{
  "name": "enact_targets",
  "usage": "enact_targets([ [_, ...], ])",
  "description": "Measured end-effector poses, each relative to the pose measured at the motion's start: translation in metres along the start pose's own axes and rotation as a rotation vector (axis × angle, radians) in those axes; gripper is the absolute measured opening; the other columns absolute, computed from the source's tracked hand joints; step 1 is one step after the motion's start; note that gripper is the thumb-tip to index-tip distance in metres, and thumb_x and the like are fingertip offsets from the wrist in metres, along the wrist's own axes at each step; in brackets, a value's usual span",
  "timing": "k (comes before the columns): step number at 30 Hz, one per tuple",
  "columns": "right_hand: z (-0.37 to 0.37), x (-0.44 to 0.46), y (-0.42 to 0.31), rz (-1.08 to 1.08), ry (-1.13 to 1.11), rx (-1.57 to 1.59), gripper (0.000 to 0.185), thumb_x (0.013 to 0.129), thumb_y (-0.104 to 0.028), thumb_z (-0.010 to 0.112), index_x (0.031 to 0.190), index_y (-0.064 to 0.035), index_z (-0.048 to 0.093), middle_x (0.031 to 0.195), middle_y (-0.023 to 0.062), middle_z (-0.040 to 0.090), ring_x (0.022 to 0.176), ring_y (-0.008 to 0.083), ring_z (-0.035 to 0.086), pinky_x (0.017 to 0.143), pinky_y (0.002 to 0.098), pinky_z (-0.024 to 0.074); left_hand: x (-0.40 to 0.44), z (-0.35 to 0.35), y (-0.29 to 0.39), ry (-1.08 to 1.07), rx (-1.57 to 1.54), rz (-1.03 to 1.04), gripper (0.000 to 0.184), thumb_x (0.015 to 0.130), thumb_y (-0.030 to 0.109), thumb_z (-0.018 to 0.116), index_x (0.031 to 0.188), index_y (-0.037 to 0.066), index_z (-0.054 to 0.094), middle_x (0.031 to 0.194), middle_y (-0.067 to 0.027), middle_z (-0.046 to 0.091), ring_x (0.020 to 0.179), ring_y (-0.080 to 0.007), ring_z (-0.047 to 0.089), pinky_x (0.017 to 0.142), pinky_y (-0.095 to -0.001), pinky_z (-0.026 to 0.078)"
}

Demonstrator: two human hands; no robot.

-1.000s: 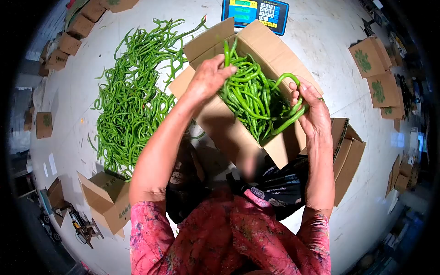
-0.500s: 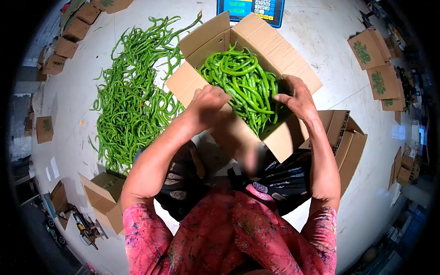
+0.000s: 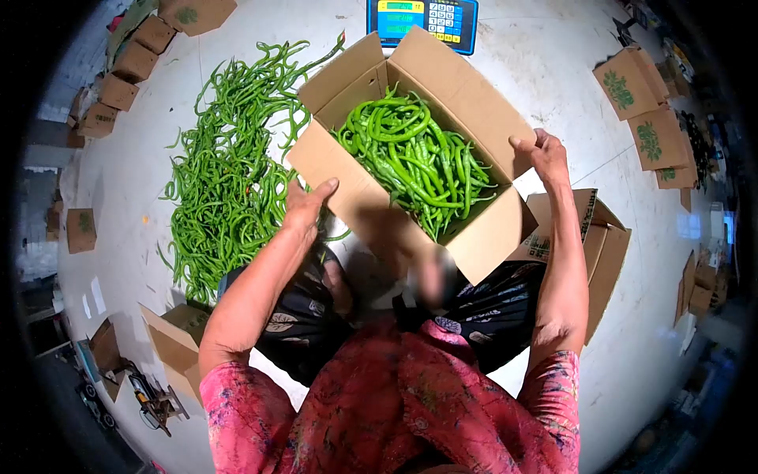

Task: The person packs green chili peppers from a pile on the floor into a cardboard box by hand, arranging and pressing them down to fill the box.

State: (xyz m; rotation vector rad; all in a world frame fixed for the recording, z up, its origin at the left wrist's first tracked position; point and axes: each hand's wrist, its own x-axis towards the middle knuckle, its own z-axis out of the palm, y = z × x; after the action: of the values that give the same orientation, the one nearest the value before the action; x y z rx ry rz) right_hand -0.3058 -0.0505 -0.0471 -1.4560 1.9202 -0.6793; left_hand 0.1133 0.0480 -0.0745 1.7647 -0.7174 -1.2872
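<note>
An open cardboard box (image 3: 497,243) stands in front of me with long green chili peppers (image 3: 414,150) heaped inside. My left hand (image 3: 306,207) grips the box's left flap, its thumb lying on top and its other fingers partly hidden. At the corner of the far right flap, my right hand (image 3: 546,158) pinches the cardboard between thumb and fingers. To the left of the box, a broad loose pile of the same peppers (image 3: 225,174) covers the floor, close to my left hand.
A scale's display panel (image 3: 422,24) sits behind the box. Another open carton (image 3: 604,261) stands at my right, and one more carton (image 3: 178,340) at my lower left. Several cartons (image 3: 628,91) line the floor's right edge, with others (image 3: 134,62) at the far left.
Both hands have moved from the peppers and box opening out to the flaps, left hand leftward and down, right hand rightward. They now grip the flaps. More of the peppers shows.
</note>
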Motion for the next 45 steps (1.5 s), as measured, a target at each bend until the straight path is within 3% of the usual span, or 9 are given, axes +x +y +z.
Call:
enact_targets([
  [2,-0.011,-0.024,-0.03,-0.061,-0.058,-0.167,0.036,0.078,-0.032,0.074,0.096,-0.0008,0.07,0.077,0.0122,0.07,0.069,0.0223,0.064,0.072,0.0352,0.0499,-0.015,0.002,0.002,-0.059,-0.157,-0.269,0.064,0.079,0.02,0.078,0.13,0.004,0.043,0.12,-0.015,0.059,0.112,-0.0266,0.056,0.088,-0.0458,0.051],
  [11,-0.031,-0.084,0.012,0.191,-0.466,0.22,0.033,0.08,-0.028,0.076,0.101,-0.0024,0.071,0.073,-0.0024,0.063,0.055,0.006,0.051,0.051,0.0221,0.0415,-0.012,0.03,0.058,-0.238,-0.026,0.15,0.023,0.088,0.011,0.063,0.106,-0.002,0.064,0.097,-0.0101,0.068,0.086,-0.0157,0.064,0.078,-0.0304,0.052],
  [19,-0.004,-0.066,-0.012,0.271,-0.157,0.246,0.03,0.083,-0.029,0.072,0.09,-0.0006,0.068,0.07,0.0026,0.063,0.057,0.0141,0.058,0.055,0.028,0.0485,-0.026,0.03,0.039,-0.348,0.025,-0.025,0.033,0.082,0.006,0.068,0.114,-0.001,0.062,0.105,-0.0128,0.068,0.091,-0.0213,0.065,0.086,-0.035,0.052],
  [23,0.014,-0.098,-0.065,0.07,-0.479,-0.004,0.031,0.082,-0.029,0.071,0.099,-0.0035,0.07,0.089,0.0146,0.071,0.08,0.0229,0.068,0.083,0.0359,0.0533,0.023,-0.024,0.035,-0.351,0.103,-0.013,0.03,0.082,0.003,0.066,0.111,-0.003,0.062,0.095,-0.015,0.07,0.081,-0.0241,0.07,0.076,-0.0366,0.058],
  [27,0.018,-0.101,-0.066,0.141,-0.444,0.116,0.025,0.084,-0.022,0.066,0.097,-0.0005,0.071,0.077,0.0096,0.069,0.077,0.0177,0.066,0.075,0.0341,0.0532,0.008,-0.019,0.064,-0.307,0.194,0.031,0.029,0.085,0.009,0.065,0.111,-0.002,0.063,0.097,-0.0146,0.07,0.078,-0.0215,0.069,0.071,-0.0353,0.058],
  [29,0.009,-0.08,-0.041,0.256,-0.286,0.15,0.025,0.084,-0.021,0.066,0.095,0.0004,0.071,0.074,0.0084,0.067,0.073,0.0157,0.065,0.068,0.0321,0.0531,-0.011,0.015,0.037,-0.24,0.397,0.492,0.028,0.086,0.01,0.065,0.111,-0.002,0.063,0.099,-0.0147,0.069,0.08,-0.0212,0.068,0.073,-0.036,0.057],
  [36,0.03,-0.111,-0.045,-0.092,-0.231,0.1,0.021,0.084,-0.017,0.07,0.099,-0.0026,0.073,0.075,0.007,0.068,0.059,0.0116,0.057,0.054,0.0271,0.0485,0.028,-0.004,0.057,-0.365,0.104,0.097,0.033,0.085,0.009,0.063,0.116,-0.004,0.06,0.097,-0.0149,0.069,0.079,-0.0213,0.067,0.073,-0.0372,0.057],
  [41,0.007,-0.08,-0.04,0.252,-0.275,0.328,0.02,0.087,-0.014,0.062,0.097,0.0001,0.07,0.074,0.0102,0.069,0.059,0.0141,0.063,0.054,0.0279,0.0539,-0.012,0.026,0.032,-0.342,0.367,0.493,0.039,0.086,0.013,0.064,0.123,-0.002,0.059,0.11,-0.0113,0.067,0.099,-0.0185,0.061,0.091,-0.0329,0.048],
  [45,0.031,-0.094,-0.043,-0.183,-0.134,-0.14,0.021,0.084,-0.019,0.066,0.093,-0.0014,0.071,0.075,0.0092,0.069,0.062,0.0141,0.062,0.059,0.0318,0.0514,0.019,0.003,0.047,-0.28,0.158,0.218,0.033,0.088,0.008,0.06,0.12,0.001,0.06,0.098,-0.0116,0.069,0.084,-0.0191,0.066,0.077,-0.034,0.055],
])
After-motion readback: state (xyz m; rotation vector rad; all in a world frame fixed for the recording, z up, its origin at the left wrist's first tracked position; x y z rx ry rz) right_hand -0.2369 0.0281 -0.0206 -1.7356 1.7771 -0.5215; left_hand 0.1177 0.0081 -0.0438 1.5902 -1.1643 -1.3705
